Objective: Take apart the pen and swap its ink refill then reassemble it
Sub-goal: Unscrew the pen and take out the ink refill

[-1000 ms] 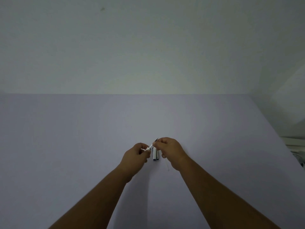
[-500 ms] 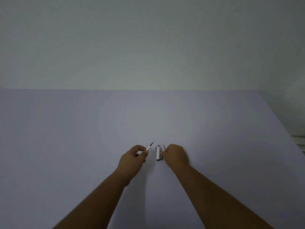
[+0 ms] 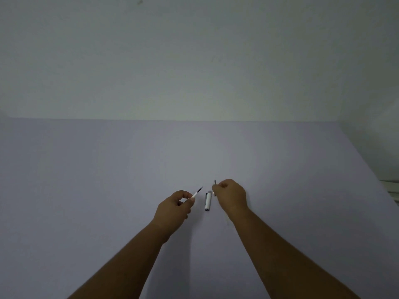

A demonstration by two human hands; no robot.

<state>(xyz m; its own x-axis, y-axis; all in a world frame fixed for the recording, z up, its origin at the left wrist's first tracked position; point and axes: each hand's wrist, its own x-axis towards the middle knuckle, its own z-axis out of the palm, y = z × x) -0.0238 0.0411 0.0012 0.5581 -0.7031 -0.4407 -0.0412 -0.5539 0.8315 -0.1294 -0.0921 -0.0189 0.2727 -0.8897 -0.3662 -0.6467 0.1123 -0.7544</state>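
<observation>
My left hand (image 3: 175, 209) pinches a thin white ink refill (image 3: 197, 193) whose dark tip points up and to the right. Between my hands a short white pen part with a grey end (image 3: 208, 200) lies on the pale purple table (image 3: 108, 180). My right hand (image 3: 231, 195) is closed around a silver pointed pen piece (image 3: 215, 184); only its tip shows above my fingers, the rest is hidden.
A plain pale wall rises behind the table's far edge. The table's right edge runs diagonally at the right, with some white objects (image 3: 391, 188) beyond it.
My hands have drawn apart: the left took the refill leftward, the right moved right with the silver piece. The white pen part now lies exposed between them.
</observation>
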